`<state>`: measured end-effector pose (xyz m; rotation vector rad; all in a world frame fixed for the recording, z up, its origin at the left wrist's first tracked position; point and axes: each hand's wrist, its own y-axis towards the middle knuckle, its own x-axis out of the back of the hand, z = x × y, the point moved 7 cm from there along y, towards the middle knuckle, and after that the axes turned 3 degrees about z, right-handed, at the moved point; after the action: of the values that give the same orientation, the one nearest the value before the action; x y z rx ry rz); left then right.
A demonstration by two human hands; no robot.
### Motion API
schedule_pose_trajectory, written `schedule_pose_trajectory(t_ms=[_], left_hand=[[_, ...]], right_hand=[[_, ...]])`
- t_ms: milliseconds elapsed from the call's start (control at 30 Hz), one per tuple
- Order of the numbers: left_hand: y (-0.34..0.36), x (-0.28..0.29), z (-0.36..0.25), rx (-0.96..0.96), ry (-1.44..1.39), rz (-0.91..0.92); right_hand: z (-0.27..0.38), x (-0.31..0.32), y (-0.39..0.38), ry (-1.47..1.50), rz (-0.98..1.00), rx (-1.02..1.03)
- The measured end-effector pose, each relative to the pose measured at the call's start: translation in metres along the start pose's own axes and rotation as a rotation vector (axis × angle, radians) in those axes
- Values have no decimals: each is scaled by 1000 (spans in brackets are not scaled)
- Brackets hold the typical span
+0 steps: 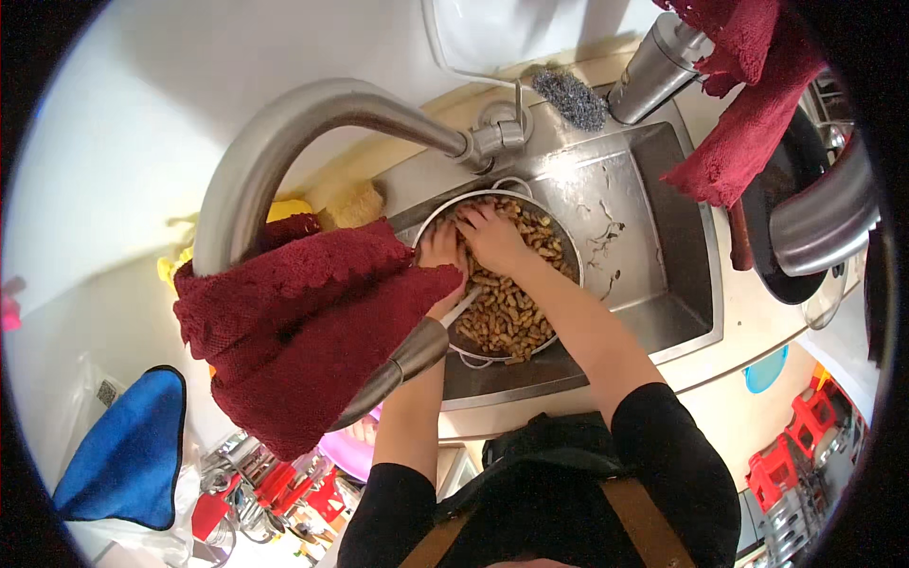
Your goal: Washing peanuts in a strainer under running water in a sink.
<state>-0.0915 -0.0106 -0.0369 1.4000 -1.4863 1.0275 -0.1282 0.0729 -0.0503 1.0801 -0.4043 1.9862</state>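
Observation:
A round, white-rimmed pot or colander (579, 254) with two loop handles sits in the left part of the steel sink. It holds many brownish, wet-looking peanuts in their shells (502, 312). Both hands reach in at its far left side. My left hand (441, 248) lies at the inner wall, fingers stretched over the peanuts. Beside it, almost touching, my right hand (492, 237) rests on the peanuts with fingers apart and their tips partly sunk in. The faucet's nozzle (418, 355) points into the vessel, and a pale streak like water (461, 308) comes from it.
A dark red cloth (303, 322) drapes over the arched faucet (284, 133). The sink's right part (625, 218) has dark scraps on its bottom. Behind it stand a steel-wool pad (570, 98) and a metal cylinder (656, 71). A dark pan (795, 270) lies at the right.

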Motion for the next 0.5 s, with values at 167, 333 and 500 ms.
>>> schedule_pose_trajectory(t_ms=[167,333,500], left_hand=[[-45,-5,-23,-93,14,148],[-69,3,-4,134,-185,107],[-44,-4,30,589,-504,102]], right_hand=[[8,-2,-59,11,347,55],[-7,20,-70,122,271,-52],[-76,17,-43,-85,161,-558]])
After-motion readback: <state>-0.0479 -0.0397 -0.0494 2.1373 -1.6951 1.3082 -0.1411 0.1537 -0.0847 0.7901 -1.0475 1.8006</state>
